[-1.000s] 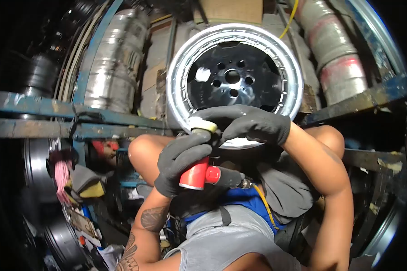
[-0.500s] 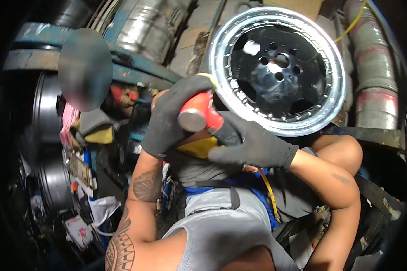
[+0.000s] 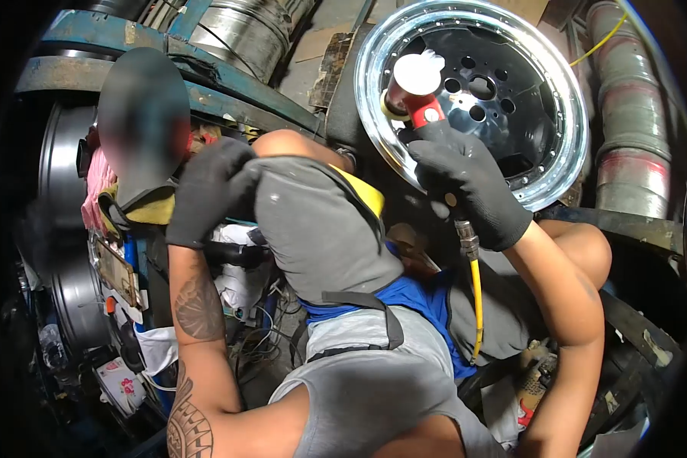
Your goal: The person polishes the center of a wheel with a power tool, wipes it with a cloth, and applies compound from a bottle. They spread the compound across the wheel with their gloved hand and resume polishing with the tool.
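My right hand (image 3: pixel 473 183), in a black glove, is wrapped round the handle of a red and black air polisher (image 3: pixel 426 111). Its round head, bright with glare, is over the left inner side of a wheel rim (image 3: pixel 580 145) with a polished lip and black centre; whether the pad touches the metal is hard to see. A yellow air hose (image 3: pixel 475 305) runs down from the handle. My left hand (image 3: pixel 210 191), also gloved, has its fingers closed at the upper edge of the grey cloth (image 3: pixel 320 221) over my left thigh.
A blue metal frame (image 3: pixel 229 84) crosses the upper left. More wheel rims (image 3: pixel 65 183) stand at the far left, near a pink cloth (image 3: pixel 98 187) and a phone-like object (image 3: pixel 118 275). Shiny metal drums (image 3: pixel 633 137) line the right. Cables (image 3: pixel 263 336) lie below my left arm.
My left hand has left the polisher and moved left to the grey cloth, which now lies spread over my thigh. My right hand has carried the polisher up over the wheel rim.
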